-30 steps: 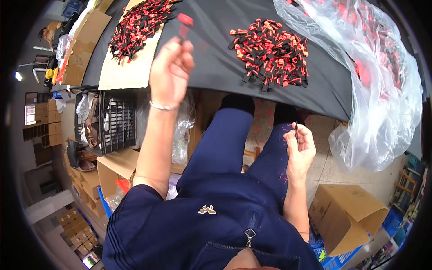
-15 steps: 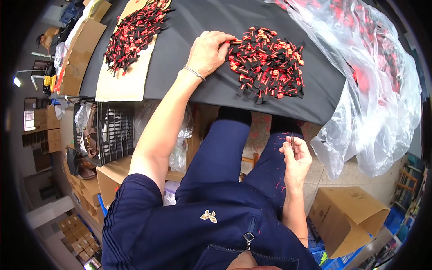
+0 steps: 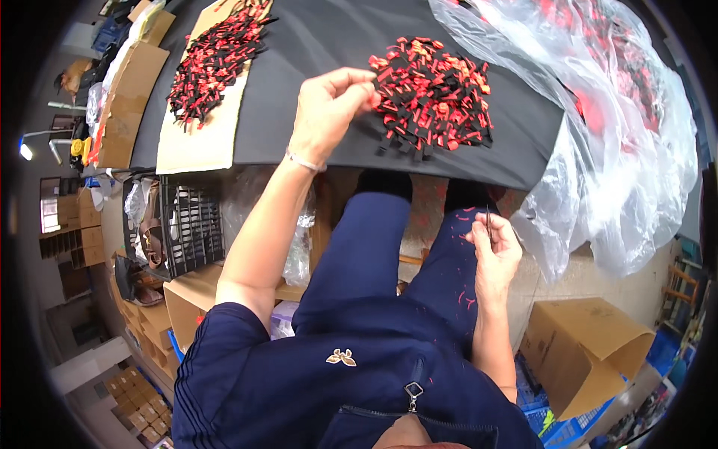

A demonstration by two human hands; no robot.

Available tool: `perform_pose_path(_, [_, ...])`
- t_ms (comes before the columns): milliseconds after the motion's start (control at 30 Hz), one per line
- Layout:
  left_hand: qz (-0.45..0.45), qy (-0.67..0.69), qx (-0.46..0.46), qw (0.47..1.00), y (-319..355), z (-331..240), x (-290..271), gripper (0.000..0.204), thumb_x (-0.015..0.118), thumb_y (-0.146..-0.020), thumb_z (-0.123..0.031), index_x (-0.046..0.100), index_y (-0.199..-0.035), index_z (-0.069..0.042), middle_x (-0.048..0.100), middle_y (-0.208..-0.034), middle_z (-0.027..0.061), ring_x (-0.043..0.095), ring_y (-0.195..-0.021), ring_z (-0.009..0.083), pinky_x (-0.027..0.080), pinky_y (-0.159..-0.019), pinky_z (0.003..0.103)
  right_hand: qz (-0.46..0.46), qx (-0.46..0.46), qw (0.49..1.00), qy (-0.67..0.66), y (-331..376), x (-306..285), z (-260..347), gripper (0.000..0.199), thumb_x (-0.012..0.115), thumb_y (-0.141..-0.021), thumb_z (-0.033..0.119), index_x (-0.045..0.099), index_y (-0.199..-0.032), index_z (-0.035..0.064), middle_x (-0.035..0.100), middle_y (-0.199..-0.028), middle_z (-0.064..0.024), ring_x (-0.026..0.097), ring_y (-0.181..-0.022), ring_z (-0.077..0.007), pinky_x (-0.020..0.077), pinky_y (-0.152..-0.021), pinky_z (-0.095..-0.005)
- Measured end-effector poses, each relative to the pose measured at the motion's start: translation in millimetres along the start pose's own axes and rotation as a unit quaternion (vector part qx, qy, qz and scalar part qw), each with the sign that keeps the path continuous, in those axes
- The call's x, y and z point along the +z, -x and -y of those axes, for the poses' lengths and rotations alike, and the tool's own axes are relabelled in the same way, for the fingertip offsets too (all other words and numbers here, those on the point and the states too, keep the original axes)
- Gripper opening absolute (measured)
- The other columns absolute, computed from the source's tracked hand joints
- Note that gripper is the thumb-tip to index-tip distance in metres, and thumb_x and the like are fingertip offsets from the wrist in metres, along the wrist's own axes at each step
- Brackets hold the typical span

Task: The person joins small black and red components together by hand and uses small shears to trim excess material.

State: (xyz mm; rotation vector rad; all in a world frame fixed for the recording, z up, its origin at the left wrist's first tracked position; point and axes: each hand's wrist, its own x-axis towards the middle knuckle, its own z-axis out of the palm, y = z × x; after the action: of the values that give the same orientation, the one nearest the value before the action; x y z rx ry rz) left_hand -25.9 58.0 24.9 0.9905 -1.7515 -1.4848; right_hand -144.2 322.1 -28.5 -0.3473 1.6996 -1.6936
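My left hand [image 3: 323, 108] is at the left edge of a heap of small red-and-black fabric pieces [image 3: 437, 97] on the black-covered table. Its thumb and forefinger are bent together in a pinch, with a small red piece [image 3: 375, 98] at the thumb tip. Over my right thigh, my right hand [image 3: 496, 254] is closed around a thin, dark, pointed tool [image 3: 489, 221]. Most of that tool is hidden in the fingers, so its exact kind cannot be told. Short red thread bits [image 3: 461, 301] cling to my trousers.
A second heap of pieces [image 3: 217, 63] lies on a cardboard sheet [image 3: 198, 153] at the far left. A large clear plastic bag [image 3: 621, 187] with more pieces hangs over the table's right side. Below stand a black crate [image 3: 193, 224] and an open carton [image 3: 583, 344].
My left hand has come back toward me and slightly left, its fingertips now at the heap's nearer left side. My right hand has hardly moved, still holding the dark tool.
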Motion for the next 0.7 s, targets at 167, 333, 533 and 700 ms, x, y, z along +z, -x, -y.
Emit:
perform_pose_path(167, [0.127,0.103,-0.110,0.980,69.3,-4.2,32.4,0.015,0.058,-0.081,-0.005,0.063,-0.092,0.004,0.062,-0.074,0.0046,0.057,-0.066,0.0081,0.046,-0.065,0.021,0.004,-0.005,0.999,-0.040,5.4,14.7,22.4,0.019,0.067,-0.080,-0.001,0.060,-0.097,-0.0009,0.063,-0.087,-0.0055,0.059,-0.076,-0.0087,0.0504,-0.068,-0.0219])
perform_pose_path(333, [0.211,0.077,-0.123,0.967,111.0,3.5,55.1,0.015,0.058,-0.080,-0.006,0.064,-0.090,0.003,0.062,-0.075,0.0028,0.056,-0.067,0.0068,0.047,-0.064,0.021,0.042,-0.018,0.998,-0.038,4.8,23.7,35.5,0.017,0.070,-0.079,0.004,0.060,-0.093,0.0000,0.062,-0.080,-0.0023,0.057,-0.070,-0.0059,0.0453,-0.064,-0.0189])
perform_pose_path(533, [0.197,0.152,-0.189,0.950,129.0,4.7,73.9,0.014,0.063,-0.083,-0.011,0.064,-0.089,0.001,0.062,-0.075,0.0026,0.056,-0.066,0.0065,0.047,-0.062,0.020,0.054,0.034,0.998,-0.026,12.6,13.4,30.0,0.013,0.069,-0.081,0.008,0.060,-0.089,0.0003,0.062,-0.077,-0.0025,0.056,-0.065,-0.0059,0.0445,-0.060,-0.0187])
perform_pose_path(700, [0.199,0.142,-0.219,0.945,132.1,10.2,76.2,0.014,0.064,-0.083,-0.012,0.064,-0.089,0.000,0.063,-0.075,0.0030,0.057,-0.065,0.0058,0.047,-0.060,0.019,-0.015,-0.073,0.997,0.011,24.8,11.3,24.7,0.021,0.071,-0.079,0.010,0.060,-0.094,0.0001,0.062,-0.077,-0.0033,0.057,-0.067,-0.0082,0.0461,-0.061,-0.0205])
